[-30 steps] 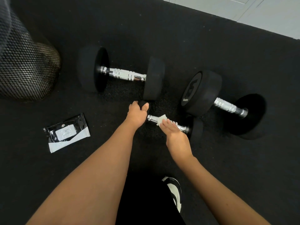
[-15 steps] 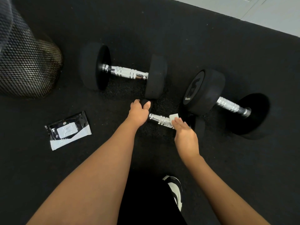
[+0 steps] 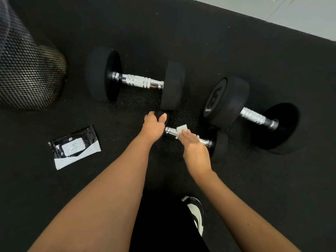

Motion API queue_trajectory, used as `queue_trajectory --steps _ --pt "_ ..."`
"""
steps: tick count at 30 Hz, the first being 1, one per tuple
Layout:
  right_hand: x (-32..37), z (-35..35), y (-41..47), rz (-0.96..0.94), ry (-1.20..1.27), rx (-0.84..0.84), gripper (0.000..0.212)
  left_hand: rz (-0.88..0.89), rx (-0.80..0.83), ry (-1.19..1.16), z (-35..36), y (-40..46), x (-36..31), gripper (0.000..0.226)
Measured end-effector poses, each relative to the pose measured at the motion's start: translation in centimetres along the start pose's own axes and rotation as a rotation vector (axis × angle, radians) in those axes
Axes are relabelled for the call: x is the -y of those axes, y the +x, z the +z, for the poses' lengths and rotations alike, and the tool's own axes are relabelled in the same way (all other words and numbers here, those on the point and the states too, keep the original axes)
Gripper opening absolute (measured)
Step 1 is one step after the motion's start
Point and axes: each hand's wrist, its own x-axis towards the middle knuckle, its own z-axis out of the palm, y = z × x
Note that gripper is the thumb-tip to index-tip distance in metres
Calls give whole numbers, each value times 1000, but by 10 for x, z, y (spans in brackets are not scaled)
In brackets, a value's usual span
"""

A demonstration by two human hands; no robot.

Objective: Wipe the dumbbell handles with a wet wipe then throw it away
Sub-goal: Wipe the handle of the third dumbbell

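Note:
A small black dumbbell (image 3: 219,142) lies on the floor in front of me, its chrome handle (image 3: 170,130) partly showing. My left hand (image 3: 153,125) grips its left weight head. My right hand (image 3: 193,144) holds a folded white wet wipe (image 3: 181,129) against the handle, near its left half. Two larger dumbbells lie behind: one at centre (image 3: 138,81) with a ribbed chrome handle, one at right (image 3: 252,115).
A black-and-white wipe packet (image 3: 75,147) lies on the black rubber floor (image 3: 272,179) at left. A dark mesh bin (image 3: 27,79) stands at the far left. My shoe (image 3: 195,213) is at the bottom. Pale tiles (image 3: 300,13) begin at the top right.
My right hand with the wipe slid right along the handle, then back left toward my left hand. The left hand kept its grip on the weight head.

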Motion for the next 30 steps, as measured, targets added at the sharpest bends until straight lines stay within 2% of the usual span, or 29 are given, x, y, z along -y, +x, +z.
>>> queue_trajectory --steps 3,8,13,18,21,24,28,30 --pt "-14 -6 -7 -57 0 -13 63 4 -2 -3 0 0 0 49" --pt "-3 -6 5 -17 10 -11 62 -4 -3 5 0 0 0 49" --pt "4 1 0 -205 8 25 47 -7 1 14 0 -1 -1 50" --pt "-5 -2 7 -76 13 87 54 -3 -1 15 -1 0 -1 51" --pt "9 -5 12 -175 5 109 50 -5 2 14 0 -1 -2 53" --pt "2 -4 6 -268 -14 52 49 -2 3 9 0 0 -1 53" --pt "-18 -4 3 -74 23 87 63 -2 3 -1 0 0 0 54" --pt "-15 -3 4 -51 13 92 65 -3 3 -2 0 0 0 54"
